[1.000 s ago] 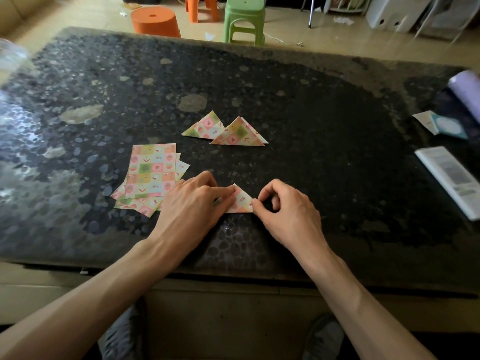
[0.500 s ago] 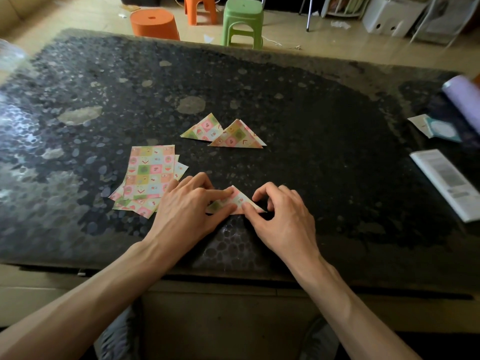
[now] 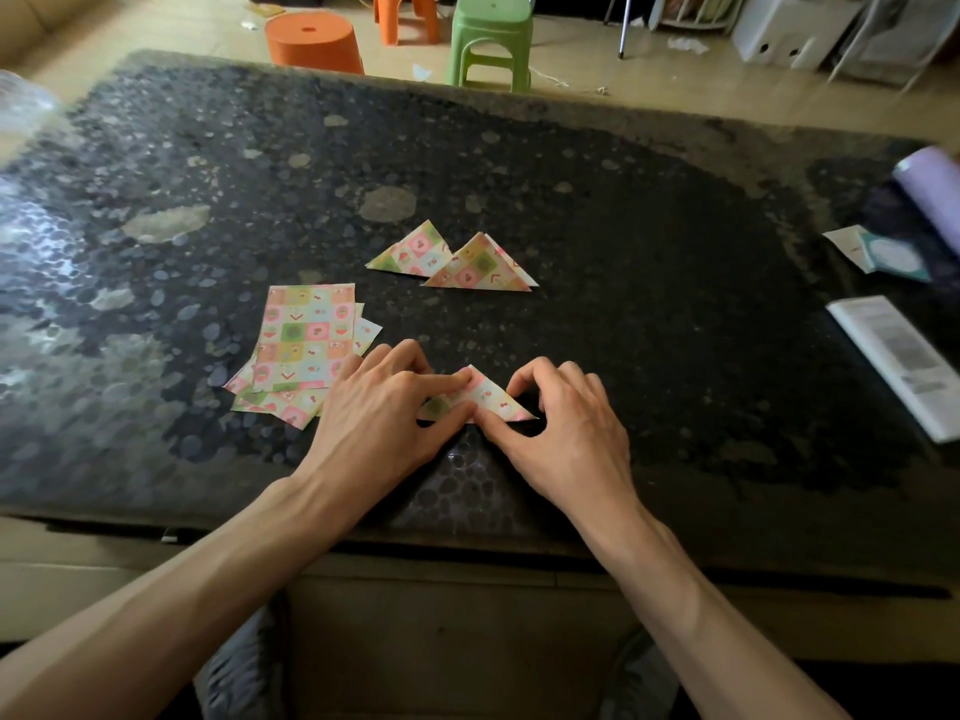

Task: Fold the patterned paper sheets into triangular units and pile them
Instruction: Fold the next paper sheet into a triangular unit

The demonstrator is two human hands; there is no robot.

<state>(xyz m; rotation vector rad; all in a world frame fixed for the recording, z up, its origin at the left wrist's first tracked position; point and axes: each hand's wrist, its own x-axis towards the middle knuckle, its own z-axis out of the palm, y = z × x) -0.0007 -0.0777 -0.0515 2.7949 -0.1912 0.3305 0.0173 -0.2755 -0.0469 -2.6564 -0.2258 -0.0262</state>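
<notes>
A small folded patterned triangle [image 3: 485, 394] lies flat on the dark table [image 3: 649, 314] near its front edge. My left hand [image 3: 384, 413] presses its left half down with straight index finger and thumb. My right hand [image 3: 569, 423] has curled fingers and pinches the triangle's right corner between thumb and index tip. A fanned stack of flat patterned sheets [image 3: 301, 335] lies just left of my left hand. Two finished triangles [image 3: 413, 252] [image 3: 480, 267] rest side by side, overlapping, farther back at the centre.
At the right edge lie a white printed booklet [image 3: 898, 361], a teal card [image 3: 885, 257] and a lilac roll [image 3: 930, 184]. Beyond the table's far edge stand an orange tub [image 3: 311, 41] and a green stool [image 3: 491, 39].
The paper under my hands has become a neater triangle with its apex showing. My right thumb has slid left along the bottom edge towards my left hand.
</notes>
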